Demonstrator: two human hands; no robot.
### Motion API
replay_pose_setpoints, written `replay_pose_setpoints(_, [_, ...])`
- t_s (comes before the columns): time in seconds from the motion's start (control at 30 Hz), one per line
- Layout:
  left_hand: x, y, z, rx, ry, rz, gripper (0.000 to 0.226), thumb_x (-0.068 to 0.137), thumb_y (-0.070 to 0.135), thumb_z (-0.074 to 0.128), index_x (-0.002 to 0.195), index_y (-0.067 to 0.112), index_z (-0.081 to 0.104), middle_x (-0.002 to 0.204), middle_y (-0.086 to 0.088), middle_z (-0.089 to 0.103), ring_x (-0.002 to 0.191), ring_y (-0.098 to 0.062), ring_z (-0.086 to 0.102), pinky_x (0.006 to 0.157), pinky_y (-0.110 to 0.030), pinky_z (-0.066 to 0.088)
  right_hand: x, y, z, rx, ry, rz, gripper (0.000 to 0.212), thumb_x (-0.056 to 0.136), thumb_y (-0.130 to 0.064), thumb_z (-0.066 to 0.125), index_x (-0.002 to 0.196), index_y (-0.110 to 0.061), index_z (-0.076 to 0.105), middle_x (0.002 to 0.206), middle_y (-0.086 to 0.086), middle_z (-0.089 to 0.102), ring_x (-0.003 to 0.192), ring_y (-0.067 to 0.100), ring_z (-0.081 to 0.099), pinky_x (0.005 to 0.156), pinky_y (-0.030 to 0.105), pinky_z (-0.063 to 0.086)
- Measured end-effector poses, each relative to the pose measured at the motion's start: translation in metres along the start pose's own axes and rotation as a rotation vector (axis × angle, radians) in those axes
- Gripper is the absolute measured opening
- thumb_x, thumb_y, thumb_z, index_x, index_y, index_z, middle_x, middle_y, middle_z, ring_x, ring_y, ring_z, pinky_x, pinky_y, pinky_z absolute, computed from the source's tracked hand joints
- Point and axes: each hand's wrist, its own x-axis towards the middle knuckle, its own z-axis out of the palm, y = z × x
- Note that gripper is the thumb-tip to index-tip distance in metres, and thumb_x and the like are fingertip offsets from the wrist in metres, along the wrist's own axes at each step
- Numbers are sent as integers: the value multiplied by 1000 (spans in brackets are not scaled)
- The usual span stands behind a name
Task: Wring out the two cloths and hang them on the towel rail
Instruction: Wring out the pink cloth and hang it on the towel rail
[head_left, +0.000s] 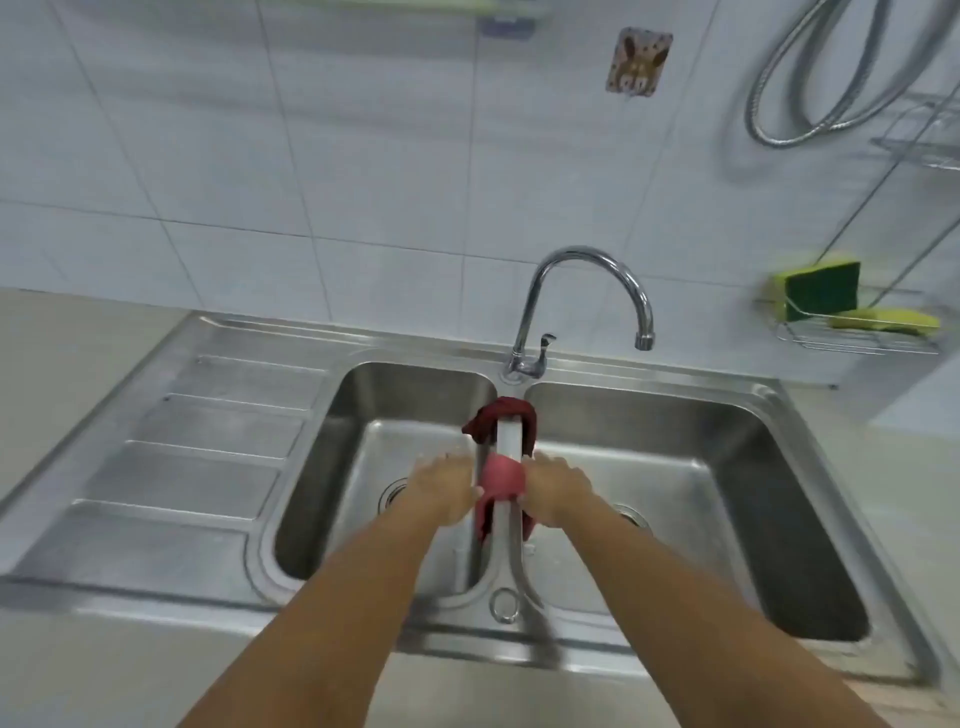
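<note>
Two cloths lie draped over the steel divider (509, 441) between the two sink bowls. The dark red cloth (501, 413) sits at the far end, near the tap. A lighter pink-red cloth (501, 478) hangs across the divider closer to me. My left hand (447, 486) touches the pink-red cloth from the left bowl side, and my right hand (558, 486) touches it from the right bowl side. Both hands have their fingers on its edges. No towel rail is clearly in view.
A curved chrome tap (587, 291) rises behind the divider. The double steel sink (363, 374) has a ribbed drainboard (208, 441) on the left. A wire rack (857, 338) with green and yellow sponges hangs at right, under a shower hose (789, 93).
</note>
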Motion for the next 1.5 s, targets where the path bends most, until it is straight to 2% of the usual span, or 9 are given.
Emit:
replay_pose_setpoints(0.33, [-4, 27, 43, -301, 143, 52, 51, 92, 22, 55, 140, 19, 40, 133, -5, 56, 118, -25, 55, 99, -42, 45, -7, 15, 48, 648, 41, 62, 31, 80, 3, 46, 103, -16, 37, 93, 17, 66, 82, 37, 64, 72, 47, 52])
replay_pose_setpoints(0.53, [-7, 27, 45, -253, 97, 74, 62, 87, 29, 65, 141, 26, 35, 129, -3, 56, 115, -23, 57, 95, -42, 48, -10, 18, 62, 668, 134, 108, 18, 87, -10, 56, 98, -21, 63, 98, 0, 68, 91, 19, 63, 83, 38, 52])
replay_pose_setpoints(0.7, [-7, 33, 49, -103, 156, 92, 36, 88, 35, 62, 122, 23, 53, 112, -4, 51, 103, -23, 55, 86, -38, 49, -17, 16, 65, 574, 195, 56, 15, 92, -25, 52, 96, -31, 65, 103, -11, 64, 102, 14, 51, 89, 35, 39])
replay_pose_setpoints(0.83, [-5, 28, 43, -184, 208, 110, 20, 89, 33, 58, 104, 20, 61, 102, 0, 56, 93, -20, 57, 81, -37, 50, -27, 14, 64, 904, 231, 48, 11, 93, -28, 54, 102, -29, 61, 100, -6, 72, 88, 12, 64, 80, 29, 49])
replay_pose_setpoints(0.93, [-4, 21, 27, -453, 243, 28, 7, 87, 22, 61, 83, 24, 56, 88, 4, 60, 85, -19, 60, 67, -26, 44, -31, 13, 60, 1154, 178, 46, 50, 83, -36, 69, 129, -32, 48, 112, -7, 66, 94, 8, 65, 71, 18, 48])
replay_pose_setpoints(1.03, [-7, 14, 5, -788, 223, -56, 10, 87, 19, 66, 85, 25, 58, 80, 10, 63, 77, -11, 62, 64, -11, 45, -28, 2, 56, 1100, 97, -9, 83, 64, -42, 81, 136, -37, 40, 112, 3, 63, 104, 21, 61, 86, 36, 55])
replay_pose_setpoints(1.17, [-14, 8, -14, -1248, 114, -88, 10, 87, 11, 66, 93, 17, 62, 94, -3, 70, 89, -18, 70, 84, -36, 58, -16, -34, 44, 1175, 202, -15, 98, 53, -42, 87, 135, -42, 34, 115, -1, 60, 104, 19, 61, 88, 39, 56])
replay_pose_setpoints(1.33, [-14, -18, -37, -1262, 336, -248, 24, 85, 11, 68, 105, 14, 56, 101, -7, 66, 90, -20, 67, 83, -37, 56, 4, -72, 25, 1317, 68, 44, 40, 72, -9, 73, 107, -23, 61, 83, 3, 67, 63, 14, 61, 61, 32, 50])
replay_pose_setpoints(1.5, [-15, -64, -39, -1314, 468, -445, 40, 82, 13, 71, 115, 10, 48, 111, -15, 62, 92, -28, 68, 82, -41, 58, 13, -96, 17, 1444, -228, 3, 37, 74, -3, 64, 110, -13, 57, 76, 8, 64, 59, 17, 62, 57, 30, 53])
